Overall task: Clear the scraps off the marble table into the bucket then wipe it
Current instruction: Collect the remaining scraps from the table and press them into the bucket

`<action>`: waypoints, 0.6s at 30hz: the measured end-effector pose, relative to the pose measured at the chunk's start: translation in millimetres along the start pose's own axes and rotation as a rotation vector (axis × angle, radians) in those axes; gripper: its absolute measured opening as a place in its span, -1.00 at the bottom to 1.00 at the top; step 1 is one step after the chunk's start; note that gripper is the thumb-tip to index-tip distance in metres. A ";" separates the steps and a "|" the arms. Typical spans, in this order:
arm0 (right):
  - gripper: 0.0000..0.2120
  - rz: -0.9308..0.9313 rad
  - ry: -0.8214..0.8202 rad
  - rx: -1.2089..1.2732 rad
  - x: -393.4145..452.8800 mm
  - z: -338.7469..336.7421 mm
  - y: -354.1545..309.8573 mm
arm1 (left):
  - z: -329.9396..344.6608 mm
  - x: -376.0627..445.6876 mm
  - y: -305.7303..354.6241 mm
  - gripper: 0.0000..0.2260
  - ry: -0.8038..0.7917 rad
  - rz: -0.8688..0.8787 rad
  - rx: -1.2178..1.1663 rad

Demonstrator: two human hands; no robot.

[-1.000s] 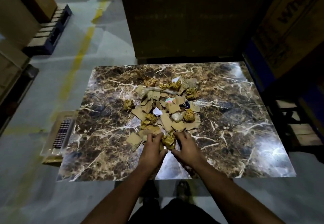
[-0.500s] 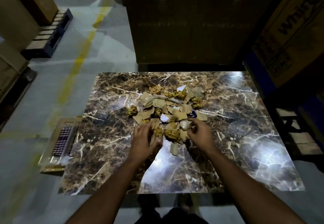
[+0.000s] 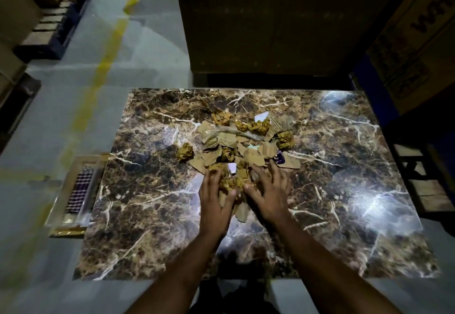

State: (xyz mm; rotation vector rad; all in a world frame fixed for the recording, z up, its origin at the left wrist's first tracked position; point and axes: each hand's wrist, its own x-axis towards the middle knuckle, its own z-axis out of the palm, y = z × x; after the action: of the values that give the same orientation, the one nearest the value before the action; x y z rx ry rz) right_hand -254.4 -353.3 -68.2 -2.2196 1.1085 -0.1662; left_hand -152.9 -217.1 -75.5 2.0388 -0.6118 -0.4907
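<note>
Both hands at the near side of the scrap pile (image 3: 242, 146), mid tabletop (image 3: 152, 215), slightly toward the far edge. Left hand (image 3: 214, 190) curled round crumpled paper and cardboard bits at the pile's near edge; right hand (image 3: 269, 192) spread, fingers bent over the scraps beside it, thumbs nearly meeting, so the two cup a clump between them. Whether the right hand truly grips anything or only presses, cannot tell. One cardboard strip (image 3: 242, 211) lies just nearer than the hands, outside the cupped clump. A lone crumpled ball (image 3: 185, 151) sits apart toward the left edge. No bucket in view; a clear tray with a checked cloth (image 3: 80, 190) sits on the floor off the left edge. Judgement: gathering step, early, most of the pile untouched. Risks: loose flat pieces slipping out from under the palms on lifting, light scraps sliding on the glossy marble and scattering to the floor, stragglers left behind.
</note>
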 end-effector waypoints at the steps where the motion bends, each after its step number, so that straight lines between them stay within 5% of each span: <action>1: -0.38 -0.004 0.006 -0.020 -1.0 5.2 -2.1 | 5.4 1.5 3.7 -0.50 -0.004 -0.012 -0.034; 9: -0.53 -0.023 0.132 0.124 2.3 23.0 -7.7 | 30.1 12.9 18.3 -0.60 0.011 -0.091 -0.286; 18: -0.65 0.055 0.138 0.788 7.9 21.7 -41.3 | 46.8 26.2 32.7 -0.68 0.108 -0.264 -0.561</action>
State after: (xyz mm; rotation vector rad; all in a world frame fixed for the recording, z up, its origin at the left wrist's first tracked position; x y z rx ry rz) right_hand -213.4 -330.6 -61.9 -1.4856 0.9501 -0.6238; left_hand -165.6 -278.5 -73.2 1.5965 -0.1118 -0.6215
